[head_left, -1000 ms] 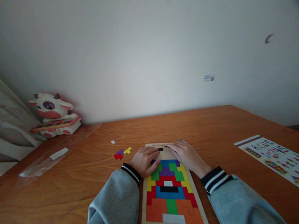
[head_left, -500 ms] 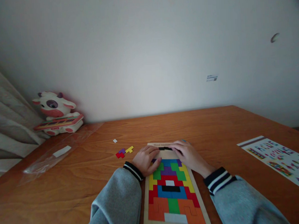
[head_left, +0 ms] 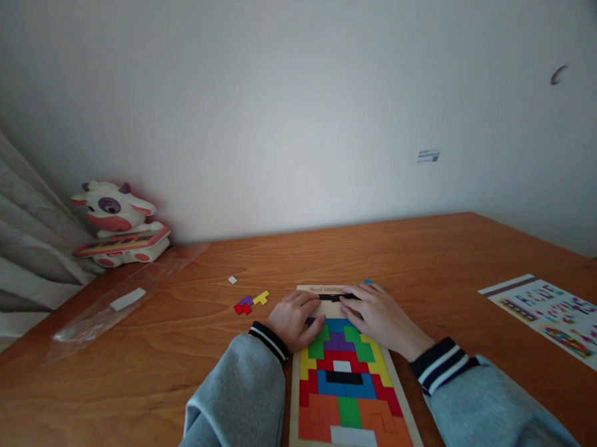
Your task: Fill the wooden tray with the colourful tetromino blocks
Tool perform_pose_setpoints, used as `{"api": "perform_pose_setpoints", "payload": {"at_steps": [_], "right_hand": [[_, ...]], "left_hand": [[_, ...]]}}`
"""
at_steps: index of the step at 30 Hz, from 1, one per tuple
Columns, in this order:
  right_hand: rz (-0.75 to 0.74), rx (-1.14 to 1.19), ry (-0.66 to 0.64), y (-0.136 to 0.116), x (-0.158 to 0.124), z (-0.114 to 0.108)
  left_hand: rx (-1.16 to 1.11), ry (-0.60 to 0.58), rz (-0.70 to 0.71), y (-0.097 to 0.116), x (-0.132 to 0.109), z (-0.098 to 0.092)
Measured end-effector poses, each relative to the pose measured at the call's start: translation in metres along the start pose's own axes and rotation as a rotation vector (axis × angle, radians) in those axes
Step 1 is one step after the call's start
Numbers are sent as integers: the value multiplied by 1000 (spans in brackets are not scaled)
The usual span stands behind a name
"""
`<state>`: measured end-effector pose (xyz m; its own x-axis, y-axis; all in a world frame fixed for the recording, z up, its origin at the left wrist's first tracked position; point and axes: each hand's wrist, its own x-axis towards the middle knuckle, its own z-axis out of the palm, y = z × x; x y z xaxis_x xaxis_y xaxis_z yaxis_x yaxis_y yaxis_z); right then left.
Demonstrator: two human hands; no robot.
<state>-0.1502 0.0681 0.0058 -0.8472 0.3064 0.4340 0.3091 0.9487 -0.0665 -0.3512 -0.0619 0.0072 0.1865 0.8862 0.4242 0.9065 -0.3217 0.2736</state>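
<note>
A wooden tray puzzle (head_left: 295, 429) lies lengthwise in front of me, filled over most of its area with coloured block pieces. Near its far end a black puzzle piece (head_left: 327, 297) sits in a bare strip of the tray. My left hand (head_left: 294, 320) rests over the far left corner, fingertips by the black piece's left end and thumb spread apart. Across from it, my right hand (head_left: 381, 316) has its fingers and thumb around the right end of that piece. A bit of blue (head_left: 369, 282) shows behind the right fingers, mostly hidden.
Left of the tray lie loose red (head_left: 242, 309), purple (head_left: 246, 300) and yellow (head_left: 261, 297) pieces and a small white square (head_left: 232, 279). Farther left are a clear plastic bag (head_left: 78, 328) and a cow toy keyboard (head_left: 123, 226). A printed pattern sheet (head_left: 558, 323) lies at right.
My right hand has shifted slightly, its fingers reaching further over the black piece and its thumb drawn in near it. My left hand stays almost where it was. The view has turned slightly left.
</note>
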Motion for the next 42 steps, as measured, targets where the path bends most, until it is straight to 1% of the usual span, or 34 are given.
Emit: {"api": "perform_pose_setpoints", "payload": {"at_steps": [8, 13, 16, 18, 21, 27, 31, 35, 38, 40, 42], "right_hand": [[-22, -32, -24, -5, -1, -1], [15, -21, -20, -4, -3, -2], [53, 80, 7, 0, -4, 3], [92, 143, 51, 5, -5, 7], [130, 183, 97, 14, -6, 11], [108, 138, 53, 23, -11, 15], [159, 142, 74, 23, -11, 18], [254, 212, 173, 31, -9, 20], [334, 254, 246, 46, -11, 22], [349, 253, 260, 59, -14, 22], [321, 240, 239, 72, -19, 22]], "left_hand": [[46, -8, 7, -2, -1, 2], [55, -14, -3, -2, -1, 2], [42, -13, -11, -3, -2, 3], [26, -8, -14, -4, -2, 3], [9, 3, -21, -5, -3, 3], [-14, 7, -32, -9, -5, 6], [-16, 22, -35, -9, -5, 7], [10, 79, -52, -12, -6, 1], [35, 182, -125, -21, -11, -7], [69, 254, -186, -30, -16, -13], [112, 310, -234, -43, -22, -16]]}}
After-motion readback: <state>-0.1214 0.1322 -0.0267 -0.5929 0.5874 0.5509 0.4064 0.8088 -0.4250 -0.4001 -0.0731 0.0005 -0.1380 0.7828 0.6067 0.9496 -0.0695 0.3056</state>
